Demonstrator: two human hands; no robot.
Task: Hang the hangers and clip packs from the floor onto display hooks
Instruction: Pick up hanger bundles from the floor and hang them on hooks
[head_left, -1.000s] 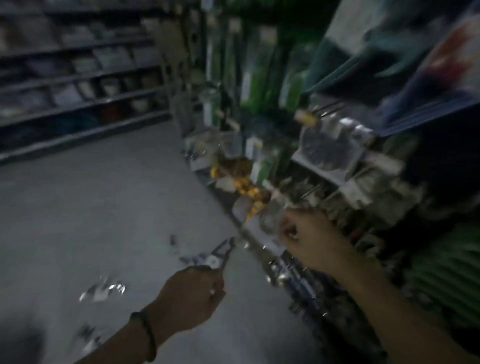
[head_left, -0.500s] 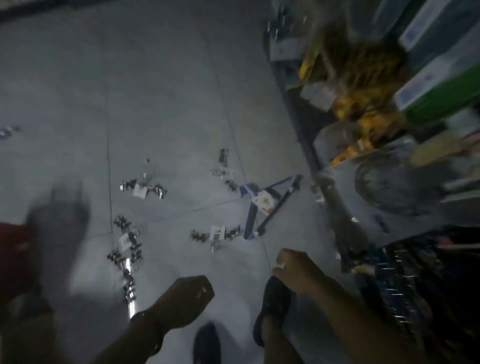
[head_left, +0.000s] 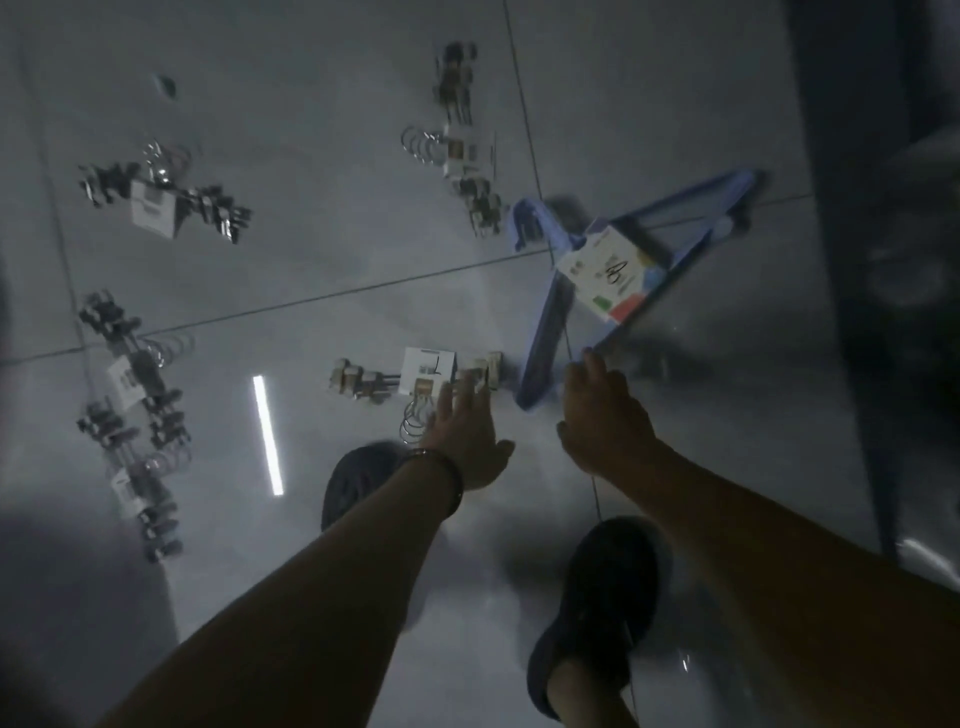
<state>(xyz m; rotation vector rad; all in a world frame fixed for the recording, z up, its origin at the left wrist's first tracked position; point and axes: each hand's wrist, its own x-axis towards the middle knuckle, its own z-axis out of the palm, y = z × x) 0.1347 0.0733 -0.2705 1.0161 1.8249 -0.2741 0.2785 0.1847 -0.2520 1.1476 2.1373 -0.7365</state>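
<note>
Grey glossy tiled floor (head_left: 311, 270) across whole view, dim light, some blur. Dark display base (head_left: 883, 260) along right edge. Two bare forearms reaching down from bottom of frame. Bundle of blue hangers (head_left: 543, 348) flat on floor right of centre, white card label on top, hook end toward upper left, far corner near display base. Dark right shoe (head_left: 597, 597) between forearms, dark left shoe (head_left: 353, 478) partly behind left wrist. Right hand (head_left: 602, 415) spread open, fingers straight, nothing held, fingertips right at lower corner of hangers; touching or not, cannot tell. Left hand (head_left: 465, 431) also open, fingers straight, nothing gripped, fingertips over right end of nearest clip pack (head_left: 426, 371); contact unclear. That pack on floor just left of hangers, white card in middle, wire rings beside hand. Other packs well apart on floor: top-centre clip pack (head_left: 462, 150), upper-left clip pack (head_left: 156, 202), left clip pack (head_left: 130, 374), lower-left clip pack (head_left: 135, 488). Dark wristband (head_left: 447, 473) on left wrist. Bright strip reflection (head_left: 267, 434) on tile left of left hand.
</note>
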